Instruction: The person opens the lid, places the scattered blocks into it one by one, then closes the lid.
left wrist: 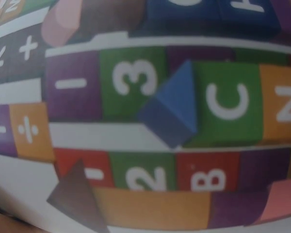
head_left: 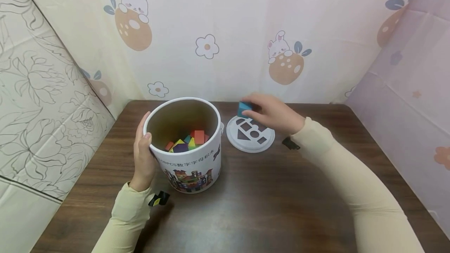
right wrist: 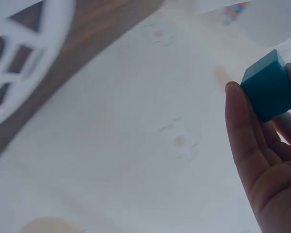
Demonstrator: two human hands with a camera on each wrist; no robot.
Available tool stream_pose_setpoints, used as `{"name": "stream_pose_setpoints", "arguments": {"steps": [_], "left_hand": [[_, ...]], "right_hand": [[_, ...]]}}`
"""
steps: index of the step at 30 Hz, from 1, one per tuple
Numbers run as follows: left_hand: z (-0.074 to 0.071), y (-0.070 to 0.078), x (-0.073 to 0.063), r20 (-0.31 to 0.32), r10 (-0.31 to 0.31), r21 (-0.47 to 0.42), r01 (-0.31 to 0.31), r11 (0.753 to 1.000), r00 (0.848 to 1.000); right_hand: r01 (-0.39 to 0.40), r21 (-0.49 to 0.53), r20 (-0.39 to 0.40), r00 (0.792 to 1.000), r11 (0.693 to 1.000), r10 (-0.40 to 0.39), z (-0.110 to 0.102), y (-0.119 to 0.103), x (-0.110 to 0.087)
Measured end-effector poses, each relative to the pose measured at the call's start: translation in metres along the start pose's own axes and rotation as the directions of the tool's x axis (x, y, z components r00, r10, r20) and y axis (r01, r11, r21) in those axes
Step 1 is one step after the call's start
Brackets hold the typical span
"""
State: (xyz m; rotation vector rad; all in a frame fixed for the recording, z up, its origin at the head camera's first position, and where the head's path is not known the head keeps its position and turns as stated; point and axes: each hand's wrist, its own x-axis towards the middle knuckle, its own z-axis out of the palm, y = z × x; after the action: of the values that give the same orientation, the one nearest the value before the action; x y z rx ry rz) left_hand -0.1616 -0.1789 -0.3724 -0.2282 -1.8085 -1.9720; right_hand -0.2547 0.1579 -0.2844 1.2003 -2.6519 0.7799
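Between thumb and fingertips my right hand (head_left: 274, 113) pinches a teal-blue toy block (head_left: 244, 108), held above the back part of the table. In the right wrist view the block (right wrist: 269, 87) shows flat faces and straight edges. A white bucket (head_left: 211, 175) with printed letter blocks stands upright at centre left. My left hand (head_left: 143, 163) holds its left side, the thumb at the rim. Loose coloured blocks (head_left: 199, 137) lie inside the bucket. Only the bucket's printed wall (left wrist: 97, 133) fills most of the left wrist view.
A round white lid (head_left: 249, 148) with shaped cut-outs lies on the dark wooden table (head_left: 267, 198), right of the bucket and under the right hand. Patterned curtains (head_left: 239, 18) stand behind the table and at both sides.
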Motion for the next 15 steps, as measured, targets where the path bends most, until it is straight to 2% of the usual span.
{"name": "stream_pose_setpoints", "arguments": {"steps": [8,15], "left_hand": [[-0.001,0.0,0.0,-0.002,-0.008,0.002,0.008,1.0,1.0],[-0.003,-0.001,0.0,0.018,-0.006,-0.004,0.006,1.0,1.0]], "right_hand": [[0.179,-0.005,0.003,0.984,0.984,-0.179,0.006,-0.057,0.045],[0.23,-0.009,0.089,0.97,0.973,-0.228,0.031,-0.085,0.07]]}}
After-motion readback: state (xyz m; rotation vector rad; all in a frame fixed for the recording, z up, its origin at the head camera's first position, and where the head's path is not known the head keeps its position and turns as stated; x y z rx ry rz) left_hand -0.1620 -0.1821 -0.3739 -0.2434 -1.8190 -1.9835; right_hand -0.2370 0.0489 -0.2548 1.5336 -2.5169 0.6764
